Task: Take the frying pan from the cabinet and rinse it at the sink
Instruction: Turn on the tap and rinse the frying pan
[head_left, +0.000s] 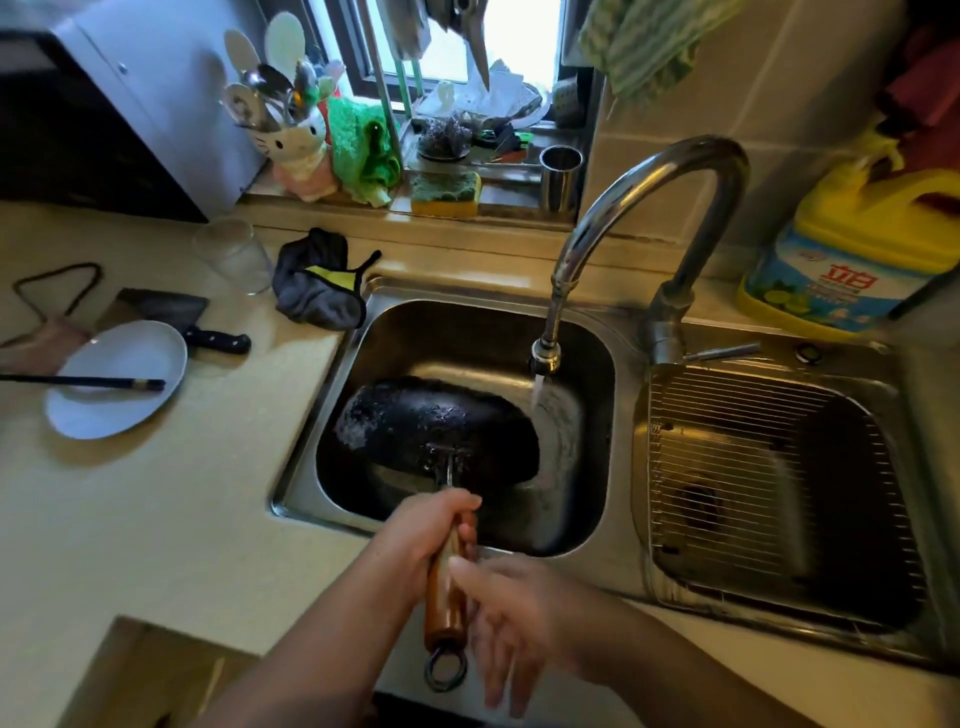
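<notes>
- Beige bench (171, 499) is wrapping around a steel double sink (597, 332), with a plate (104, 410) and cleaver (171, 312) sitting well clear of the splashing
- Tap (649, 208) is running into the left basin, just beside the pan's edge
- Frying pan (436, 431) is lying tilted in that basin, dark underside up, probably so water is draining off
- Left hand (421, 540) is making a closed grip around the wooden handle (447, 587), steadying the weight
- Right hand (514, 623) is hanging slack beside the handle, fingers spread, holding nothing

pan (436, 428) fills sink (587, 499) | faucet (654, 208) overhangs right | front open
</notes>
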